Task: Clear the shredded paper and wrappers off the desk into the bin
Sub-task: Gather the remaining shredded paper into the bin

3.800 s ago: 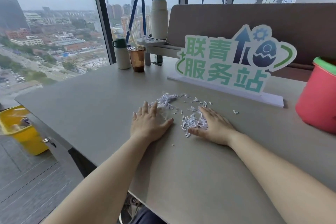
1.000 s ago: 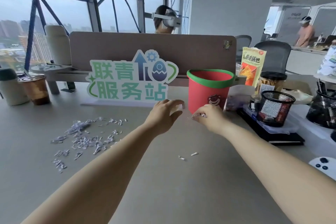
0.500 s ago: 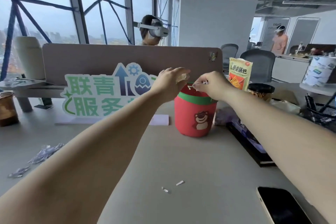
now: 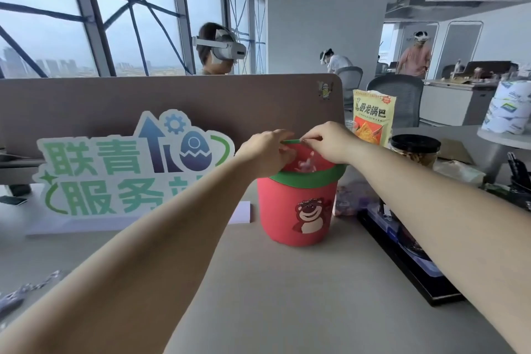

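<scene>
Your left hand [image 4: 267, 152] and right hand [image 4: 330, 142] curl over the bin [image 4: 287, 218], grip unclear; shreds [image 4: 307, 164] could miss its rim.

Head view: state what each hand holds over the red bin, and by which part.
Cannot tell: left hand and right hand curl above the red, green-rimmed bin; blurred pale shreds show between them.

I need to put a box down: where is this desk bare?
The desk is bare in front of the red bin, from the sign across to the black tray. Shredded paper litters the near left edge. Right of the bin is crowded: snack bag, jar.
</scene>
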Tool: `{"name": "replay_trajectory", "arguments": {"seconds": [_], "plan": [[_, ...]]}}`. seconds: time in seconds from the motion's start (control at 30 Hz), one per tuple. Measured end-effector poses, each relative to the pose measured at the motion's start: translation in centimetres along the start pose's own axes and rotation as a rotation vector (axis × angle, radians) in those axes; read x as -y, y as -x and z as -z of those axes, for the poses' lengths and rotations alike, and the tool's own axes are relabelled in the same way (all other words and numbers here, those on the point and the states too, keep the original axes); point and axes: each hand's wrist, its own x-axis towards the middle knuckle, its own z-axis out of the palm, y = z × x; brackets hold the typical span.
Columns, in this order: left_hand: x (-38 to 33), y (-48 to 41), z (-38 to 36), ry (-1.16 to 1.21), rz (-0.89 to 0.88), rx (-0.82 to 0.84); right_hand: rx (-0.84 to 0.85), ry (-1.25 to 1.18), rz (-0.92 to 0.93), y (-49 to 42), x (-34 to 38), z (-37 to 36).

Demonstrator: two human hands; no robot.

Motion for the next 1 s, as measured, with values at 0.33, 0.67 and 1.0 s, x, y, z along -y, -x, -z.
{"name": "replay_trajectory", "arguments": {"seconds": [0.33, 0.67, 1.0], "plan": [[-0.5, 4.9, 2.8, -0.026, -0.072, -0.062, -0.021, -0.059, -0.014, 3.8, 2.5, 0.8], [4.0, 24.6, 0.6, -0.056, 0.185, 0.107, -0.044, -0.279, -0.05, 17.0, 6.2, -8.7], [8.1, 37.1, -0.9, -0.191, 0.398, 0.162, 0.443, 0.068, -0.019, 26.5, 11.9, -15.9]]}}
